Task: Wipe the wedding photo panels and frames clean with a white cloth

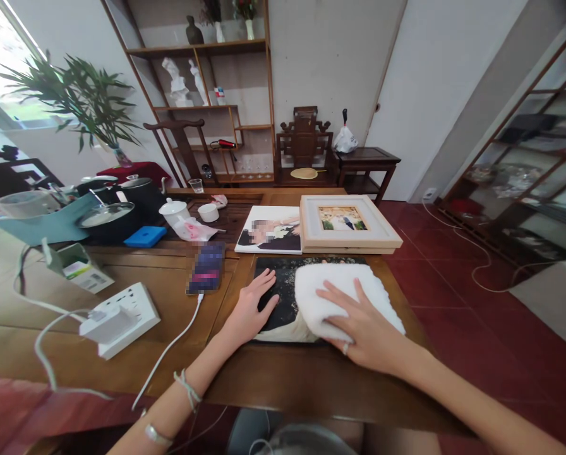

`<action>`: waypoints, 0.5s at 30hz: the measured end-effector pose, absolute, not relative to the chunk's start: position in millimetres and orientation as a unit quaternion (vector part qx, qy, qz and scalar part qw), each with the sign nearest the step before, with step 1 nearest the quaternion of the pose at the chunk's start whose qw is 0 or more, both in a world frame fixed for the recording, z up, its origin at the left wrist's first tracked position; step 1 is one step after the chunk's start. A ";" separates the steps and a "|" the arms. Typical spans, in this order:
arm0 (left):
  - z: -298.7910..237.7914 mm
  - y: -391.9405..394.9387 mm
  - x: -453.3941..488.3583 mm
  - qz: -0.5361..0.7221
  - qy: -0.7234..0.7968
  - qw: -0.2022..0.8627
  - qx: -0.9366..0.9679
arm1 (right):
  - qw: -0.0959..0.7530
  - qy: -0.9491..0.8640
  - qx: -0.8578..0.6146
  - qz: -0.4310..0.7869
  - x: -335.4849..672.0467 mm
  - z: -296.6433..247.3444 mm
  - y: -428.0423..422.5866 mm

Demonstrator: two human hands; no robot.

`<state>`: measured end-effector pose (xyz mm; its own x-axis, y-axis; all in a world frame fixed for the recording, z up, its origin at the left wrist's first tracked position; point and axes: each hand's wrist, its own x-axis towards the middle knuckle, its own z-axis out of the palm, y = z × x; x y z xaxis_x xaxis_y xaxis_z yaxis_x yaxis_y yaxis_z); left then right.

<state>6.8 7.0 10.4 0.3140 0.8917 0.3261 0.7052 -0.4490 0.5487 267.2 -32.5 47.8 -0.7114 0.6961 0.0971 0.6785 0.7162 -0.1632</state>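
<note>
A dark picture panel [276, 313] lies flat on the wooden table, with a black upper part and a pale fabric-like shape along its lower edge. My left hand [254, 303] rests on its left edge, fingers stretched out and holding nothing. A fluffy white towel [368, 291] covers the right part of the panel. My right hand [359, 322] is on the towel, fingers spread over its top and the lower fingers curled at its near edge. What lies under the towel is hidden.
Behind the panel lie a photo print [273, 230] and a pale wooden picture frame [382, 237]. To the left are a phone [207, 268] on a white cable, a power strip [131, 316], a small box [81, 268], a blue block [145, 236] and a white lidded teacup [173, 212].
</note>
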 end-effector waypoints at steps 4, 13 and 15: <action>8.4 7.6 6.0 0.310 0.498 0.153 0.796 | 0.069 -0.918 -0.391 0.020 269.4 44.3 13.4; 5.7 7.2 5.1 0.319 0.497 0.150 0.793 | 0.037 -0.929 -0.367 0.031 270.4 46.2 -3.3; 6.7 6.8 5.4 0.316 0.499 0.149 0.793 | 0.029 -0.933 -0.354 0.054 269.0 49.3 -28.7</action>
<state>5.4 6.8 6.7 0.3020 0.8857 0.3526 0.6970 -0.4575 0.5521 269.0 -28.7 49.3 -0.7476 0.6639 0.0152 0.6578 0.7435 -0.1206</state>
